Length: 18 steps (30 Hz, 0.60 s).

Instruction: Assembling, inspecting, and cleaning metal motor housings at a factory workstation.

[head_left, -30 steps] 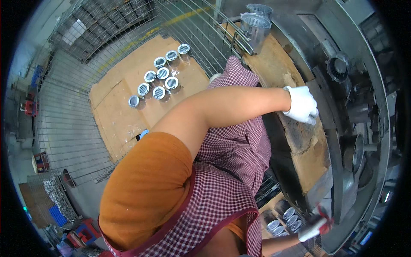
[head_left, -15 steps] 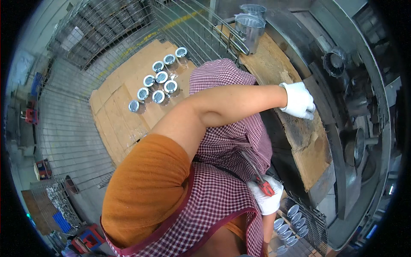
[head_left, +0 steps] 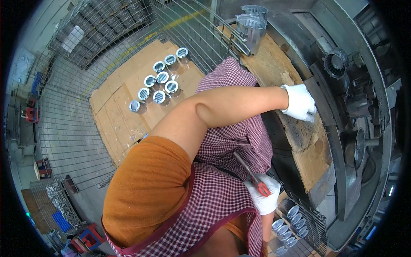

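A worn wooden tabletop (head_left: 299, 141), scorched dark in patches, runs along a grey metal machine (head_left: 355, 107) on the person's right, with two shiny metal cans (head_left: 250, 25) standing at its far end. To the left, a wire-mesh cage floor (head_left: 68, 128) carries flattened cardboard sheets (head_left: 124, 107), and on them sits a cluster of round louvred metal caps (head_left: 160, 83), close together in rows. More wire crates (head_left: 107, 21) filled with metal parts stand farther back, and below the tabletop edge a wire basket (head_left: 314, 225) holds more of the round caps (head_left: 291, 220). The left hand (head_left: 301, 103), in a white glove, rests flat on the tabletop near the machine, its grip loose and holding nothing. The right hand (head_left: 264, 195), also gloved in white, is down against the checked apron (head_left: 214, 197), its grip closed around a red-handled tool (head_left: 252, 175) whose thin metal shaft points up and left across the cloth. Compared with half a second ago, the right hand and tool sit at much the same spot against the apron; a second ago that hand was lower, out by the basket of caps. The left hand has stayed on the tabletop throughout.
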Available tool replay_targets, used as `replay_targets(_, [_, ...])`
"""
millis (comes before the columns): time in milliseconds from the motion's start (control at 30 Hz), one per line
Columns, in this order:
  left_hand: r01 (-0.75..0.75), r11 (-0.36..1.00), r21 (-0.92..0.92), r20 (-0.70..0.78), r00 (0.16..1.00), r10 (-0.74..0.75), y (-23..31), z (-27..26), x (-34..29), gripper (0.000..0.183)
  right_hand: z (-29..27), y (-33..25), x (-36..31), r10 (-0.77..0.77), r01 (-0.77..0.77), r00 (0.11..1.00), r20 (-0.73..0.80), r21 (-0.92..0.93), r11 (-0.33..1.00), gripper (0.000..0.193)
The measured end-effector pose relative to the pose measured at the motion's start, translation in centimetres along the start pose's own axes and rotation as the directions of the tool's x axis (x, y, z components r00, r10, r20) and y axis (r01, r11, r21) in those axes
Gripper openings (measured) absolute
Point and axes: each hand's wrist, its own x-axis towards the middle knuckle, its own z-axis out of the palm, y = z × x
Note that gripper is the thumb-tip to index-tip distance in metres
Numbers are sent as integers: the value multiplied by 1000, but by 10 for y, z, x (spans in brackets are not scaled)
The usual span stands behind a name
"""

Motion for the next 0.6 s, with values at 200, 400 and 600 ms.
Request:
replay_targets(200, [11, 1000, -6, -8, 1000, -11, -4, 2, -2, 43, -8, 6, 7, -197, 197, 960, 197, 20, 980, 26])
replay_targets(400, [-19, 1000, 15, -27, 999, 20, -4, 0, 1, 43, -10, -1, 3, 104, -107, 993, 60, 36, 994, 28])
replay_targets(600, [5, 1000, 12, -15, 1000, -5, -6, -1, 0, 42, -11, 8, 0, 158, -162, 979, -126, -26, 986, 24])
